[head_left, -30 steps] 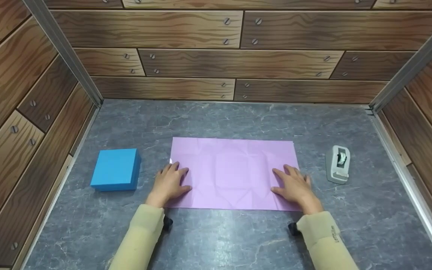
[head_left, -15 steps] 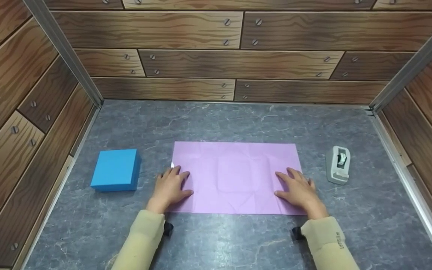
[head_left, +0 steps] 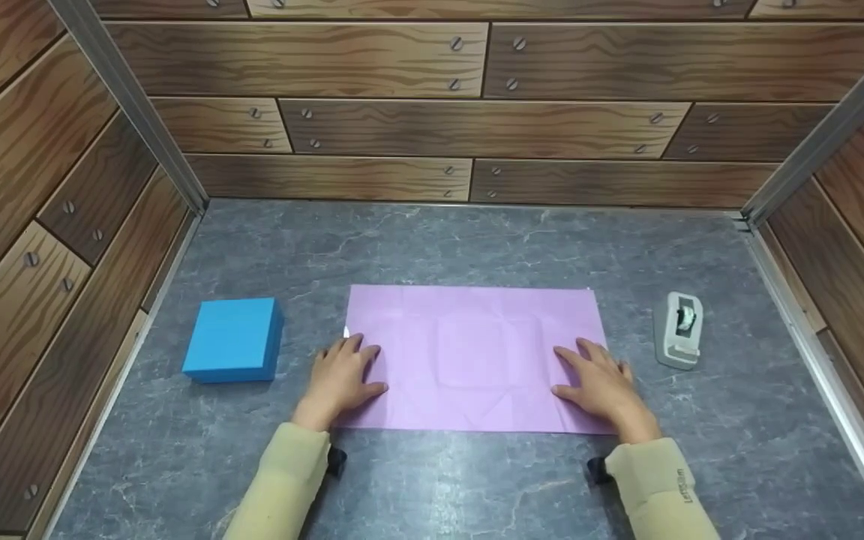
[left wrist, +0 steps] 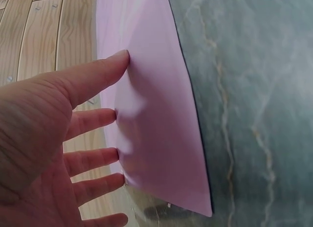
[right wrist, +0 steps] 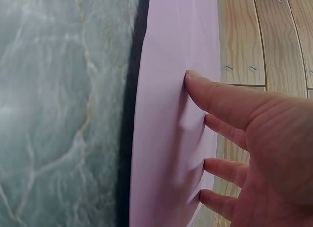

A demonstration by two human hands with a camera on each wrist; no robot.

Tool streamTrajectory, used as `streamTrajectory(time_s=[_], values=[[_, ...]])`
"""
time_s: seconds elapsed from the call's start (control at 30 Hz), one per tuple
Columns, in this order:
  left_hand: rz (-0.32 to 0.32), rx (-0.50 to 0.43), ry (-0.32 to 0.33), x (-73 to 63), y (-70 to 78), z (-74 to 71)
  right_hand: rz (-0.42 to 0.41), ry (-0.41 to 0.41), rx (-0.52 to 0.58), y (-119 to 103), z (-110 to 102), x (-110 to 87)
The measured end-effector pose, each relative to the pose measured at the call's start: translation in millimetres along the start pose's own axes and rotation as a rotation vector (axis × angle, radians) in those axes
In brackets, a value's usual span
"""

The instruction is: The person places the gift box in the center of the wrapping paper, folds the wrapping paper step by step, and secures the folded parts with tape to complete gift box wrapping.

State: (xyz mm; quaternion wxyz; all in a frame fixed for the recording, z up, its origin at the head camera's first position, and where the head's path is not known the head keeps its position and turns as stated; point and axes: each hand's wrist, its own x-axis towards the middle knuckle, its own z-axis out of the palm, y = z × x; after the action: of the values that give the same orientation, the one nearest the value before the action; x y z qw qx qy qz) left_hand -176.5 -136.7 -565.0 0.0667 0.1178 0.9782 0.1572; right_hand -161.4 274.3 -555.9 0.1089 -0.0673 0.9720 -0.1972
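A creased sheet of pink-purple paper (head_left: 469, 360) lies spread flat on the grey marbled table. My left hand (head_left: 338, 379) rests on its left end, fingers spread and fingertips pressing the surface. On the right end, my right hand (head_left: 601, 382) touches the sheet the same way, thumb toward the middle. In the left wrist view, the thumb and fingertips of the left hand (left wrist: 73, 124) meet the paper (left wrist: 161, 124) near its corner. The right wrist view shows the right hand's (right wrist: 264, 144) fingertips on the paper (right wrist: 166, 114), close to its near edge.
A blue box (head_left: 231, 337) stands on the table left of the paper. To the right is a light grey tape dispenser (head_left: 679, 331) with a roll in it. Wood-patterned walls (head_left: 477, 124) with metal corner strips enclose the table at the back and sides.
Both hands have slid the paper slightly toward the person and a little to the right, keeping their fingertips on it. The box and tape dispenser stay in place.
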Motion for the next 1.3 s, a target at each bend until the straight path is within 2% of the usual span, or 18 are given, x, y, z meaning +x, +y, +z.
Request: streamTrajectory(time_s=[0.2, 0.43, 0.57, 0.77, 0.9, 1.03, 1.3], values=[[-0.003, -0.003, -0.005, -0.2, 1.2, 0.7, -0.006, 0.008, 0.003, 1, 0, -1.5], [0.009, 0.014, 0.021, -3.2, 2.4, -0.3, -0.007, 0.018, 0.037, 1, -3, -2.3], [0.006, 0.011, 0.072, -5.4, 3.0, -5.3, -0.025, 0.063, 0.065, -6, -6, -1.2], [0.009, -0.003, 0.209, -9.6, -2.3, -22.8, -0.105, 0.133, 0.094, -28, -2, 6.8], [-0.019, 0.001, 0.301, -11.1, -14.9, -39.7, -0.154, 0.137, 0.144, -50, 5, 14.5], [-0.072, 0.007, 0.364, -13.4, -35.1, -55.7, -0.212, 0.123, 0.183, -73, 13, 22.1], [-0.251, -0.017, 0.376, -25.4, -77.7, -76.2, -0.286, 0.068, 0.215, -116, 26, 33.5]])
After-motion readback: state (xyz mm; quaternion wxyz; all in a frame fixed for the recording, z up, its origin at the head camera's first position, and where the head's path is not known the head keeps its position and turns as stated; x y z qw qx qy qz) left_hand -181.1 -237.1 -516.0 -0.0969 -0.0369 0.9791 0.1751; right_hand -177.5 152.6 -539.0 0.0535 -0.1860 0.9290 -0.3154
